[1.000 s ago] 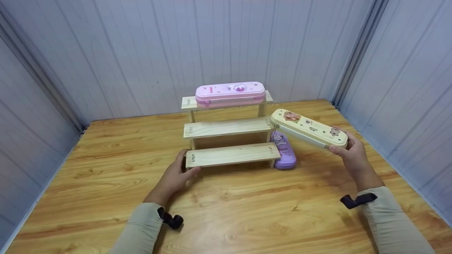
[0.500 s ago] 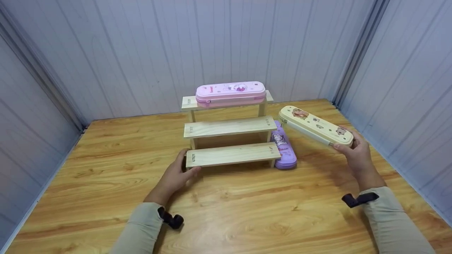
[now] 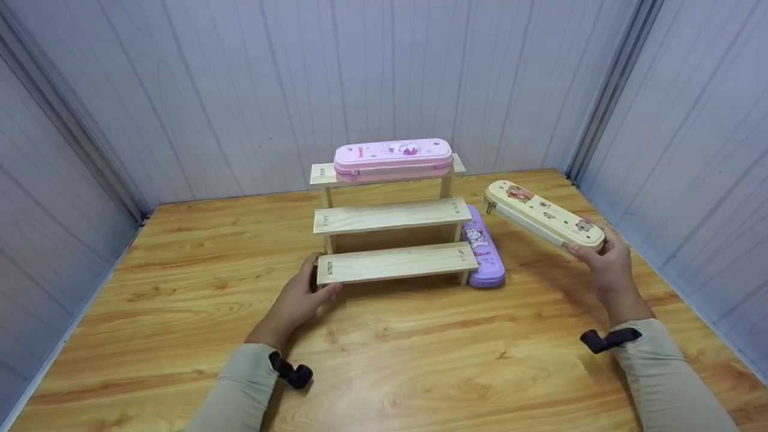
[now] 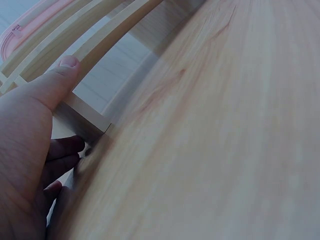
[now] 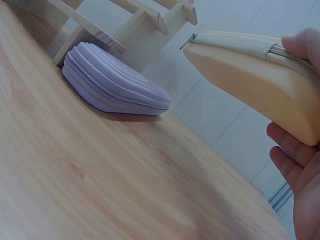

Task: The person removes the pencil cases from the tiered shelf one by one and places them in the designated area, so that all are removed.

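My right hand [image 3: 612, 264] grips the near end of a cream zippered pencil case [image 3: 543, 216] with bear pictures. In the right wrist view this case is raised above the table, its zipper pull hanging at the far end. My left hand [image 3: 297, 300] holds the left end of the lowest step of a three-tier wooden shelf [image 3: 393, 217]. In the left wrist view its thumb lies on the step's front edge, fingers around the side leg. A pink pencil case [image 3: 393, 157] lies on the top tier. A purple pencil case [image 3: 485, 252] lies on the table against the shelf's right side.
The shelf's middle and lowest tiers [image 3: 396, 264] are bare boards. A wood-grain table [image 3: 420, 360] carries everything, with pale panelled walls [image 3: 384, 72] behind and at both sides.
My right hand has carried the cream pencil case to the right, away from the shelf, so more of the purple case shows. My left hand has stayed on the shelf.
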`<state>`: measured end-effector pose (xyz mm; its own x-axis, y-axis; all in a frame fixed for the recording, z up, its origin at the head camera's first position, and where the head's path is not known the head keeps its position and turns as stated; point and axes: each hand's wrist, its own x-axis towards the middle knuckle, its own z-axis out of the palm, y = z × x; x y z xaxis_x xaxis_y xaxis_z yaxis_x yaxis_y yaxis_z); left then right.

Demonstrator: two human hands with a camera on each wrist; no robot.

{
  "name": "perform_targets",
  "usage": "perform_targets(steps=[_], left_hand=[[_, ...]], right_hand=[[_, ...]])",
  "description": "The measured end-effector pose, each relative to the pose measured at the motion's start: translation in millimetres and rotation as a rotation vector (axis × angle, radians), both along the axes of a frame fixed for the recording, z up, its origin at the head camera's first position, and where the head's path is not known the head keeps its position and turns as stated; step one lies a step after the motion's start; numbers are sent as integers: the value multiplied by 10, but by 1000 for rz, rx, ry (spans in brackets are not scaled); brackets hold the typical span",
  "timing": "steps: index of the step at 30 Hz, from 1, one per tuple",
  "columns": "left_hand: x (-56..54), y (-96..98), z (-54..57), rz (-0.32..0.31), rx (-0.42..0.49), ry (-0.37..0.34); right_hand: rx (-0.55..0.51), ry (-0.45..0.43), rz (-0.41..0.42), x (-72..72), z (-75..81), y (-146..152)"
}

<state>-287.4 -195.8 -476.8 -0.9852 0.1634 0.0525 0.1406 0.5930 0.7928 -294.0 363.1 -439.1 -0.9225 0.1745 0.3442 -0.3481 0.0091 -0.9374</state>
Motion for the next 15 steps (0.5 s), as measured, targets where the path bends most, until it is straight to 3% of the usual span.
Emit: perform_targets(steps=[15], left_hand=[[7,6,0,-4,28,-8]], right_hand=[[153,-167,-149,-86,-140,-5]])
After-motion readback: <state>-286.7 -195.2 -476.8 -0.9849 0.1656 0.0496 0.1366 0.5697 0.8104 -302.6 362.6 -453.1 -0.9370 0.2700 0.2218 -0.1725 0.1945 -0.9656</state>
